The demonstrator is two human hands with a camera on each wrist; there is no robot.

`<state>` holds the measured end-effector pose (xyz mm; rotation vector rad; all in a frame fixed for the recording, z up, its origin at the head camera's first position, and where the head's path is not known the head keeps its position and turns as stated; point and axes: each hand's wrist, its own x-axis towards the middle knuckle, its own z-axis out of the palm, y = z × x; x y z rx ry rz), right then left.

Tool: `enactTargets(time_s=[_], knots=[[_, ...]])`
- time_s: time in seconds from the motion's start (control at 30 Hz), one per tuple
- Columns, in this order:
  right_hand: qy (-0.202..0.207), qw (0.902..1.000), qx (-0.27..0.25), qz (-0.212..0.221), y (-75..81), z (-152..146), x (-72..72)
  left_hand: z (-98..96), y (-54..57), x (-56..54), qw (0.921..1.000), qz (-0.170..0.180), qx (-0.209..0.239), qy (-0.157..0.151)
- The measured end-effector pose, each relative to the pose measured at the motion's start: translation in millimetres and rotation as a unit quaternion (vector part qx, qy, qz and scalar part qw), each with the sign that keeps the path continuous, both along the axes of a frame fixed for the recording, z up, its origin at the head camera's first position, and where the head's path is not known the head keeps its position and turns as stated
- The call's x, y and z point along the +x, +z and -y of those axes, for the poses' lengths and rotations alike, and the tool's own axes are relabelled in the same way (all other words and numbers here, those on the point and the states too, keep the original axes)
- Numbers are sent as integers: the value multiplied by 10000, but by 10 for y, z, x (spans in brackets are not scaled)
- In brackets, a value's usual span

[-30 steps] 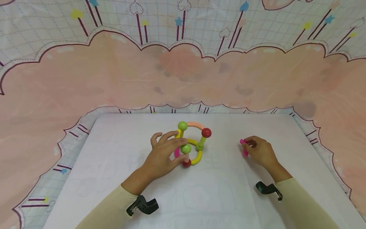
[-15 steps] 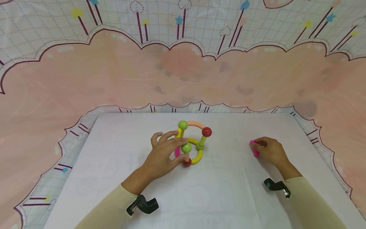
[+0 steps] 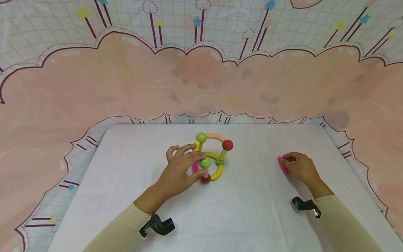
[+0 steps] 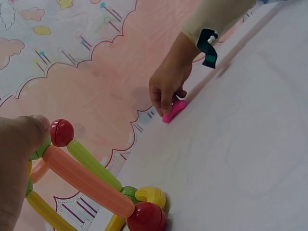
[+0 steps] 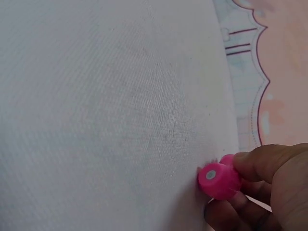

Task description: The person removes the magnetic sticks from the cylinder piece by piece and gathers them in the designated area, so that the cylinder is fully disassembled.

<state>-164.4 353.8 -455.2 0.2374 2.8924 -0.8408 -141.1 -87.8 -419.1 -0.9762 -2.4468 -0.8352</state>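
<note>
Near the middle of the white table stands a frame of magnetic sticks and balls (image 3: 217,172), with green and red balls, yellow curved sticks and straight sticks. My left hand (image 3: 177,171) holds its near-left corner, thumb and forefinger about the green ball (image 3: 205,162) and the peach stick (image 4: 89,180) under it. Part of the frame is hidden behind this hand. Off to the right, my right hand (image 3: 302,169) pinches a pink curved magnetic stick (image 3: 283,166) between thumb and fingers. A round grey magnet shows in the end of that pink stick (image 5: 219,180) in the right wrist view.
The white tabletop (image 3: 245,210) lies under both hands, its far edge behind the frame. A peach patterned cloth (image 3: 141,87) hangs behind and surrounds the table. Each wrist carries a small black camera mount (image 3: 158,225).
My right hand has moved to the right with the pink curved stick, mostly in the first half second, and then nearly stopped. The left hand and the frame stay in place.
</note>
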Motion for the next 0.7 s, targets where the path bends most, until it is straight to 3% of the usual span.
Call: enactTargets(time_s=[0.7], knots=[[-124, 9999, -41, 17, 8, -43, 55, 7, -2, 9, 10000, 16, 56, -25]])
